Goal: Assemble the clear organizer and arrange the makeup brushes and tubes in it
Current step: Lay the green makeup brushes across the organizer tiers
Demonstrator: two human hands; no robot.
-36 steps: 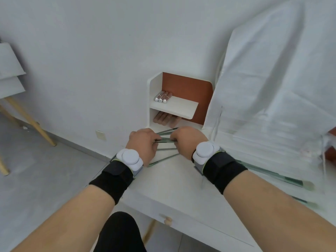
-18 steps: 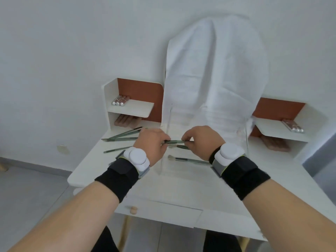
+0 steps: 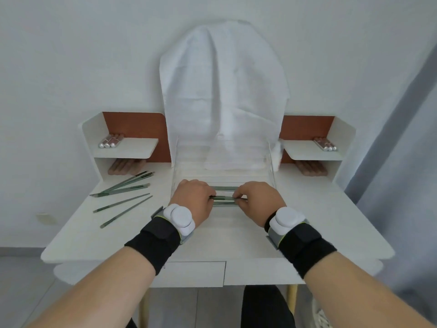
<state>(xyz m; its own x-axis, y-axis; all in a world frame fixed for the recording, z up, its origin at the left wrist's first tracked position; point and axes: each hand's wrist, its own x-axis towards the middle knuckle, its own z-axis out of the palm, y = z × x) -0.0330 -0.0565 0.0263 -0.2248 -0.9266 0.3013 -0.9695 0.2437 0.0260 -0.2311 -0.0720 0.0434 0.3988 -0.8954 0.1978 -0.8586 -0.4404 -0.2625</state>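
Two hands hold one thin green brush (image 3: pixel 224 198) by its ends: your left hand (image 3: pixel 195 200) pinches the left end, your right hand (image 3: pixel 256 200) the right, fingers curled onto it. Its long axis runs left to right, level, just over the front of the clear organizer (image 3: pixel 270 162), which stands on the white table (image 3: pixel 331 221). More brushes already lie along the same line beneath it. Loose brushes (image 3: pixel 123 192), slim and straight, lie well to your left, nearer your left hand. Metallic tubes (image 3: pixel 111 141) rest on the left shelf.
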